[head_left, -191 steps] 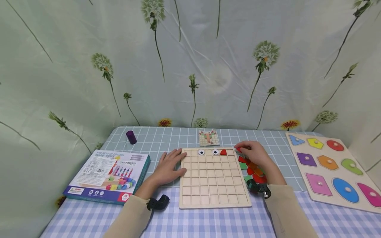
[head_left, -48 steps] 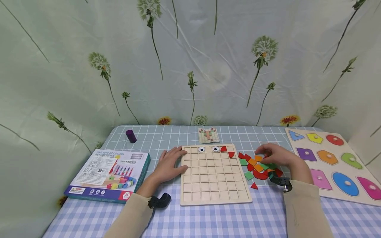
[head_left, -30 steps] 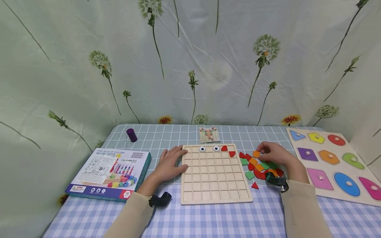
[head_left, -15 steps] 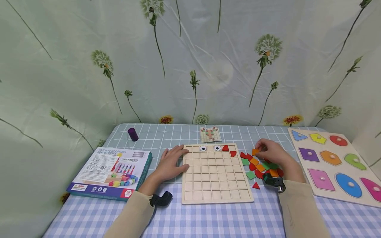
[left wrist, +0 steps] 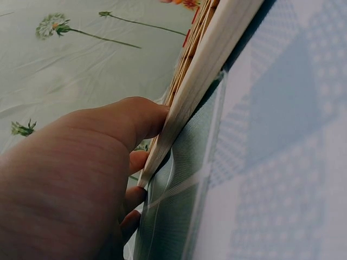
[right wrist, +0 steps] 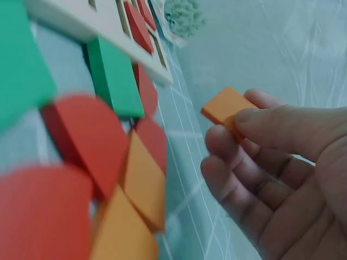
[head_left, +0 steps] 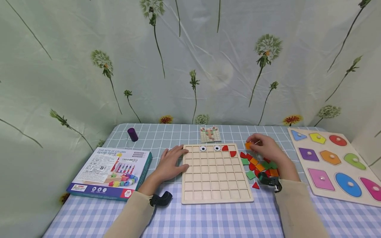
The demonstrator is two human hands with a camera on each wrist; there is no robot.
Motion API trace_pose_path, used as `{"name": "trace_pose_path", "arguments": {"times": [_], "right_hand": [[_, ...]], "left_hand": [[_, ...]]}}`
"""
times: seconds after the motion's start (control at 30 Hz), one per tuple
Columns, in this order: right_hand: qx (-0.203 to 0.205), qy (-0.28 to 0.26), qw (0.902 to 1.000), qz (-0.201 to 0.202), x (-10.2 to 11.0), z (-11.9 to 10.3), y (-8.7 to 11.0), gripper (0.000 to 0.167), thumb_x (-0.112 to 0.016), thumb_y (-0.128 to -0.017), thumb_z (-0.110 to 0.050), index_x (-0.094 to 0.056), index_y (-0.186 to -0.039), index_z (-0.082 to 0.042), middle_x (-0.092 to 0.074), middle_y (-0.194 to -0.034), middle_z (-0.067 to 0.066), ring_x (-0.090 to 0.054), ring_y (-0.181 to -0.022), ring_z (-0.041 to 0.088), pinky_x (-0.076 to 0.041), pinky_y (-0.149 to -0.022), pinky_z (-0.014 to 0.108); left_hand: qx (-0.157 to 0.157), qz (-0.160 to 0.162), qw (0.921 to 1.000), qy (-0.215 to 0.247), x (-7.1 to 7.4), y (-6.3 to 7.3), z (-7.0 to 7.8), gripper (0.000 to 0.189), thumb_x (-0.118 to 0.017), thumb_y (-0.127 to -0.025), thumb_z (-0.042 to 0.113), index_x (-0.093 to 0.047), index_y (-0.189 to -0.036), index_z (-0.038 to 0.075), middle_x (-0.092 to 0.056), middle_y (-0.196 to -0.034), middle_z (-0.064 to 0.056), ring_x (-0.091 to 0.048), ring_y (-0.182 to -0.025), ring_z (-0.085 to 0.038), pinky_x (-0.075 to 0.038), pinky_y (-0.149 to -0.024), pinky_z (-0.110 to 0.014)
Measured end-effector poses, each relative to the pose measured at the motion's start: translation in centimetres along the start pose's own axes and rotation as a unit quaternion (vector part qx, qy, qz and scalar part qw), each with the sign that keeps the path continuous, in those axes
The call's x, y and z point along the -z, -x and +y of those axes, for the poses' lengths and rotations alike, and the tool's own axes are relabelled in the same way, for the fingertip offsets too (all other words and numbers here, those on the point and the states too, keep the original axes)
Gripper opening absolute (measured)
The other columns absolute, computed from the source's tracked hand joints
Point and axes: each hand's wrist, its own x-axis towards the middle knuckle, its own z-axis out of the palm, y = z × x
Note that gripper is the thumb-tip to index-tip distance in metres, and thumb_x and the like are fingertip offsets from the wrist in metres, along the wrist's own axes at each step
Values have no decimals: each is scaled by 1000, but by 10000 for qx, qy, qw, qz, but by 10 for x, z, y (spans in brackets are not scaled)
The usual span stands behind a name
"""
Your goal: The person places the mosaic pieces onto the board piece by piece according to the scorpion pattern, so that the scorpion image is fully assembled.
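In the head view a wooden grid board (head_left: pixel 215 178) lies mid-table, with two eye pieces (head_left: pixel 203 148) and two red quarter-circle pieces (head_left: pixel 233 153) in its upper cells. My left hand (head_left: pixel 169 166) rests against the board's left edge; the left wrist view shows the thumb (left wrist: pixel 146 116) touching the side, fingers further along it. Between thumb and fingertips my right hand (head_left: pixel 265 147) pinches an orange square block (right wrist: pixel 227 105), held up right of the board's top corner. Below that hand lies a pile of red, green and orange pieces (head_left: pixel 260 167), partly hidden by the wrist.
Behind the board lies a small pattern card (head_left: pixel 209 134). A boxed bead set (head_left: pixel 110 173) is at the left, with a purple cylinder (head_left: pixel 132 134) beyond it. To the right lies a knobbed shape puzzle (head_left: pixel 330 162). One red triangle (head_left: pixel 255 185) sits apart, near the board.
A second red quarter-circle has been set in the board. My right hand then took an orange square from the pile and moved left with it toward the board. The left hand stayed put.
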Motion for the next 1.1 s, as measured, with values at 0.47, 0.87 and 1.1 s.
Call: {"name": "trace_pose_path", "arguments": {"times": [0.47, 0.87, 1.1], "right_hand": [[243, -686, 9970, -283, -22, -30, -10, 29, -59, -95, -8, -64, -124, -7, -65, -115, 17, -60, -91, 25, -55, -71, 31], [337, -968, 9939, -410, -46, -57, -17, 30, -62, -94, -6, -66, -123, -4, -63, -105, 15, -62, -82, 22, -56, -69, 31], [431, -1128, 9904, -674, -57, -66, -17, 28, -62, -94, -6, -67, -122, -3, -63, -98, 13, -59, -73, 20, -54, -63, 31]], "left_hand": [[-22, -3, 10000, 27, 0, 0, 1, 56, -67, -91, 36, -53, -142, 19, -36, -162, -9, -26, -153, -32, -11, -123, -61], [1, 51, 9998, 169, 1, -1, 0, 54, -69, -90, 35, -55, -139, 18, -37, -162, -9, -26, -153, -32, -11, -123, -62], [-34, 46, 9999, 153, 0, -1, 0, 54, -69, -91, 35, -54, -140, 18, -36, -162, -8, -26, -153, -32, -11, -123, -62]]}}
